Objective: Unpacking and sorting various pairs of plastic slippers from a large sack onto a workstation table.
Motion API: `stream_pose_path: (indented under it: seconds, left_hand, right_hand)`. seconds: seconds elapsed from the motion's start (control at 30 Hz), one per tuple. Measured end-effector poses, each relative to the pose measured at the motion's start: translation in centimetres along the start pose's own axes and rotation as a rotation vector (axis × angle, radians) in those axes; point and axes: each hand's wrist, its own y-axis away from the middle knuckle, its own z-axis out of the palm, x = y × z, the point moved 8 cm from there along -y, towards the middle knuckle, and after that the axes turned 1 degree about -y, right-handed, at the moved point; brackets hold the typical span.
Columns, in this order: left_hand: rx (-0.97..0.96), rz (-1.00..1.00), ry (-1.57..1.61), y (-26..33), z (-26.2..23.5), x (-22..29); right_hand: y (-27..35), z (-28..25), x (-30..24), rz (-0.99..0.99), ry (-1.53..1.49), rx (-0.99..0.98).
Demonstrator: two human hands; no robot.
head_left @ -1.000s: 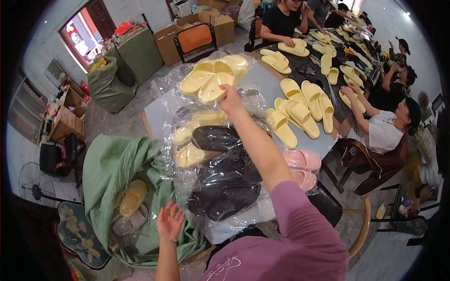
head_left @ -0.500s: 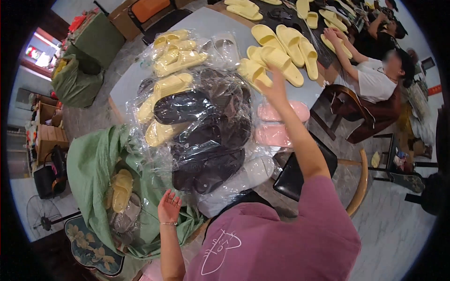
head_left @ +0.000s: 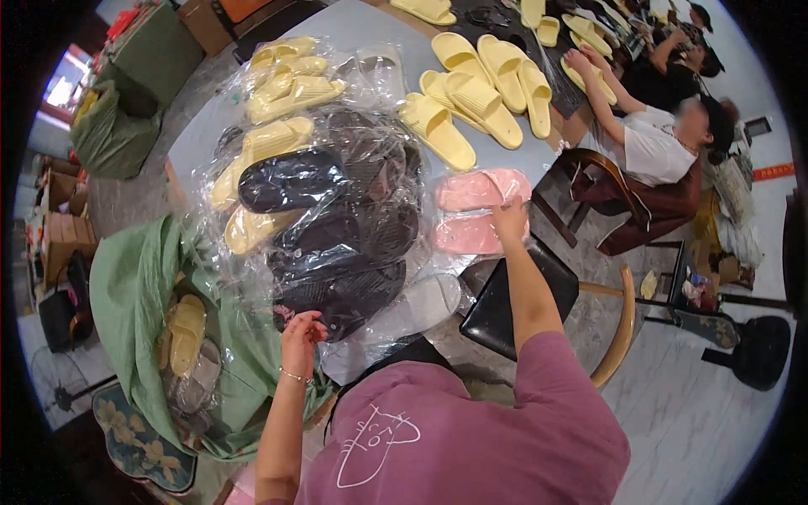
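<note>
My right hand [head_left: 508, 222] is on a pair of pink slippers [head_left: 459, 236] at the table's right side. Its fingers close at the inner edges of the two straps, partly hidden by the hand. My left hand [head_left: 301, 335], with a bracelet at the wrist, is held by the near edge of the pile, fingers loosely bent and apart, holding nothing. Beside it lie black slippers [head_left: 341, 290] in clear plastic bags. Bagged yellow slippers [head_left: 295, 90] and a grey-white pair [head_left: 383, 76] lie farther back. Loose yellow slippers [head_left: 484, 101] sit beyond the pink pair.
A green sack [head_left: 126, 303] with bagged slippers inside stands open at the left. A clear-bagged whitish slipper [head_left: 421, 307] lies at the near table edge. A black-seated chair [head_left: 522, 295] is at my right. Across the table, a co-worker [head_left: 665, 139] handles yellow slippers.
My right hand has come back from the loose yellow slippers to the pink pair. My left hand has risen slightly toward the black slippers, its fingers more bent. The whole view has shifted a little.
</note>
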Motion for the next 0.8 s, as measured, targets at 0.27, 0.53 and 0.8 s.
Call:
stream_pose_path:
  seconds: [0.27,0.53,0.8]
  left_hand:
    - [0.055,0.026,0.039,2.7,-3.7,-0.2]
    - [0.168,0.044,0.198,4.7,-10.8,-2.1]
    - [0.379,0.153,0.355,8.8,-17.4,-4.0]
  right_hand:
    - [-0.2,-4.0,-1.1,-0.264,0.078,0.239]
    - [0.0,-22.3,-16.3,-0.813,0.086,0.451]
    - [-0.4,-17.6,-39.3,-0.649,-0.451,-0.14]
